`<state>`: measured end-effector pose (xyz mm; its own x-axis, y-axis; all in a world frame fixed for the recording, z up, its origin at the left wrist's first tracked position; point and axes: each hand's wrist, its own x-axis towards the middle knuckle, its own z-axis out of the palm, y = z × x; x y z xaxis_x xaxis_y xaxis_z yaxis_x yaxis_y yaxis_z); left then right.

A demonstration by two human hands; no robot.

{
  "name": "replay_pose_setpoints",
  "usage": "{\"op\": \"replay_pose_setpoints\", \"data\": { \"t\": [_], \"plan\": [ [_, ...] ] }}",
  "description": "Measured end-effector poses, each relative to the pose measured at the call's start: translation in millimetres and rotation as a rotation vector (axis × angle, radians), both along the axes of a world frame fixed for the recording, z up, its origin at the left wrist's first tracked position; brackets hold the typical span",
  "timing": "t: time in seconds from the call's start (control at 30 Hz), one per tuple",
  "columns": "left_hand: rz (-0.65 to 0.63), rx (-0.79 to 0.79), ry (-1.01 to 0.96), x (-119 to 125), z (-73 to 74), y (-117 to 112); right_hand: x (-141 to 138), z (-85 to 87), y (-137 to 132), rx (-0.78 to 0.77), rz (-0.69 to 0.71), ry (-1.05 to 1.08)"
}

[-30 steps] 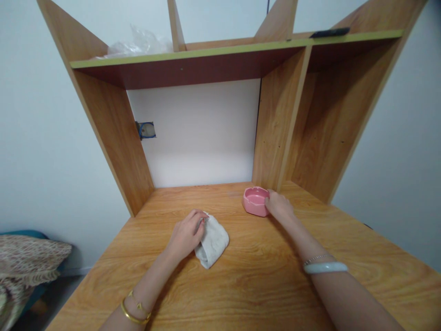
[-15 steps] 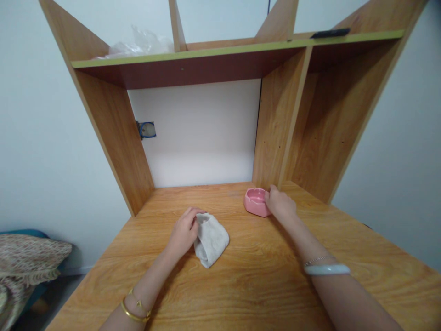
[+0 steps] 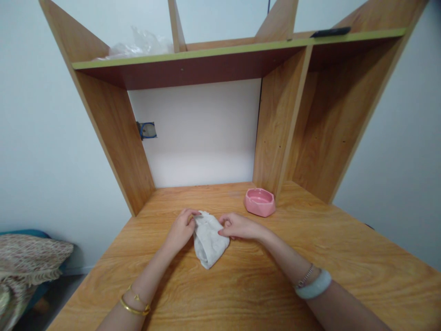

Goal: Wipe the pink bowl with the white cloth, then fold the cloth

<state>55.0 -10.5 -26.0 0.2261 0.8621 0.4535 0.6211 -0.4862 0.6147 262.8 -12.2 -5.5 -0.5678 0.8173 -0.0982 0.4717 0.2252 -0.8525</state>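
Observation:
A folded pale grey cloth (image 3: 209, 241) lies on the wooden desk (image 3: 220, 294) between my two hands. My left hand (image 3: 182, 228) pinches the cloth's upper left edge. On the cloth's right side, my right hand (image 3: 237, 226) has its thumb and fingers closed at the edge. Behind my right hand, a pink angular ashtray-like bowl (image 3: 260, 208) stands upright on the desk, touched by neither hand.
A wooden hutch with upright side panels (image 3: 113, 138) rises from the desk's back. Its shelf (image 3: 220, 49) holds a clear plastic bag (image 3: 141, 45) and a dark flat object (image 3: 331, 32). An uncovered wall socket box (image 3: 148, 130) shows at left. Woven fabric (image 3: 31, 257) lies lower left.
My right hand has let go of the pink bowl and moved left and nearer to the cloth's right edge. My left hand stays on the cloth, which has barely shifted.

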Motion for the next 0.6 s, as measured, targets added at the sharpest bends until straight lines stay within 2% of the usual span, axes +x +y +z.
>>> {"op": "replay_pose_setpoints", "data": {
  "t": [0.2, 0.33, 0.47, 0.6],
  "plan": [
    [-0.049, 0.084, 0.258, -19, -12.0, 9, 8, 13.7, -1, -0.034, 0.006, 0.141],
    [-0.018, 0.09, 0.336, -22, -12.2, 11, 18, 22.7, -1, -0.034, -0.03, 0.183],
    [0.016, 0.068, 0.35, -19, -5.7, 7, 29, 23.6, 5, -0.013, -0.149, 0.329],
    [0.1, 0.023, 0.309, -18, 4.8, 4, 38, 18.2, 14, -0.065, -0.347, 0.547]
  ]
}}
